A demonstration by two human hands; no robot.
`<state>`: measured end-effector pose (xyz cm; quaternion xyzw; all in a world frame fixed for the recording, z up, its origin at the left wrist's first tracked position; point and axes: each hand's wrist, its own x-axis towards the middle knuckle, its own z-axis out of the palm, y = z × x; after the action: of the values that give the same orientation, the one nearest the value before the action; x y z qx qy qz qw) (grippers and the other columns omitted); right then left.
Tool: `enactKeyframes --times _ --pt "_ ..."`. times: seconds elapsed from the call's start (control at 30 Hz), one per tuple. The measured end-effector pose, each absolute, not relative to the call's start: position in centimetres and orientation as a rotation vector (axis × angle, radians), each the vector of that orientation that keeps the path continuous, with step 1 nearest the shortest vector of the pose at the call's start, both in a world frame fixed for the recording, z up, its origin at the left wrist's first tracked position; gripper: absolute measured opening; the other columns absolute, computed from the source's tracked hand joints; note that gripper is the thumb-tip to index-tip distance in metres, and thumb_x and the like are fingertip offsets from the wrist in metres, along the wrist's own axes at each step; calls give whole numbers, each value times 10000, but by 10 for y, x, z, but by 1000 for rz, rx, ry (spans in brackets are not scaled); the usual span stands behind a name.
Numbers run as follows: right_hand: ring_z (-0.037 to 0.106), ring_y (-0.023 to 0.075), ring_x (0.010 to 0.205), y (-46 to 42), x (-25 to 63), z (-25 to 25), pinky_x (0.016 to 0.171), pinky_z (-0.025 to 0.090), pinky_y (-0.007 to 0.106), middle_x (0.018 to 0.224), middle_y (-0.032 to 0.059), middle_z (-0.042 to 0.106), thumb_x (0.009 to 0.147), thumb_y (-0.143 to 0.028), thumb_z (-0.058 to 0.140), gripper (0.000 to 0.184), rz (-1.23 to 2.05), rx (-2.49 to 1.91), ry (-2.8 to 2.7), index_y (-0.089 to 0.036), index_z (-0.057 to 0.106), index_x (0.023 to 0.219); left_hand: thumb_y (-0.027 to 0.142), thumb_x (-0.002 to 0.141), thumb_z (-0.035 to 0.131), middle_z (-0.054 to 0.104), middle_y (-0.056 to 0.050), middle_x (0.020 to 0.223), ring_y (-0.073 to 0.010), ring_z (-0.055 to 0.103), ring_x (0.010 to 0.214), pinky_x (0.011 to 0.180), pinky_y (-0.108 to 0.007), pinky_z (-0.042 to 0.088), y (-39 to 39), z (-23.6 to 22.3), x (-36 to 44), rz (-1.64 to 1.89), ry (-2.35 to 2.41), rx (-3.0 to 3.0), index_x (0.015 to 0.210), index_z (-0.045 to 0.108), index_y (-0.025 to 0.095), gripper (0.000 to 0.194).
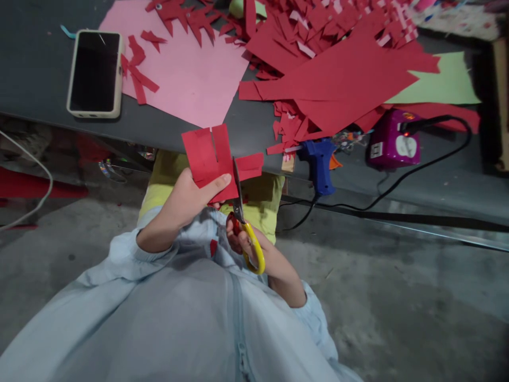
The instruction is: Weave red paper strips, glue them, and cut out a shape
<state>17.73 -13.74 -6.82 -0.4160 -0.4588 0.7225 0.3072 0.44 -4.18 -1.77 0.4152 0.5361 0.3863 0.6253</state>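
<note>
Just off the table's near edge, over my lap, my left hand (194, 196) pinches a piece of red paper (204, 156), thumb on top. A narrow slit runs down from its upper edge, and a strip sticks out at its right side. Yellow-handled scissors (254, 249) are in my right hand (242, 239), fingers through the handles. Their blades point up and lie against the paper, beside the strip; whether they are fully closed I cannot tell. My left fingers under the paper are mostly hidden.
A phone (95, 74) lies left of a pink sheet (191, 79) bearing red cut pieces. Large red paper (338, 79) and many scraps cover the table's middle. A blue glue gun (320, 164) sits at the near edge; its black cord runs by a purple box (393, 140).
</note>
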Motion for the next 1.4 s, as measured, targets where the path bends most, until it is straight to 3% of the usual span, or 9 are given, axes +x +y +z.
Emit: enactKeyframes --times 0.53,0.77,1.07,1.4 --pt "364 136 656 -138 181 -71 565 360 280 779 -9 395 998 -542 407 326 1892 -1062 -1310 -230 486 1051 382 741 757 614 -2 613 -92 513 475 455 -232 440 -43 -9 15 883 1150 825 756 608 171 258" --pt "395 149 680 -135 183 -71 579 395 293 781 4 429 961 -620 422 399 1888 -1092 -1336 -229 497 996 420 747 749 621 -4 619 -97 523 485 470 -234 449 -43 -15 14 869 1124 842 760 614 175 280" --pt "361 131 655 -134 184 -69 567 359 282 772 -13 392 996 -562 395 347 1902 -1087 -1336 -224 467 1028 393 743 755 611 8 606 -87 515 464 435 -216 424 -42 -13 14 864 1125 815 770 607 170 269" --pt "322 112 614 -132 184 -65 539 327 269 763 -28 386 951 -617 460 398 1964 -1078 -1168 -230 484 1042 446 718 784 618 11 646 -107 553 508 446 -227 438 -34 -8 8 951 1156 837 805 581 194 335"
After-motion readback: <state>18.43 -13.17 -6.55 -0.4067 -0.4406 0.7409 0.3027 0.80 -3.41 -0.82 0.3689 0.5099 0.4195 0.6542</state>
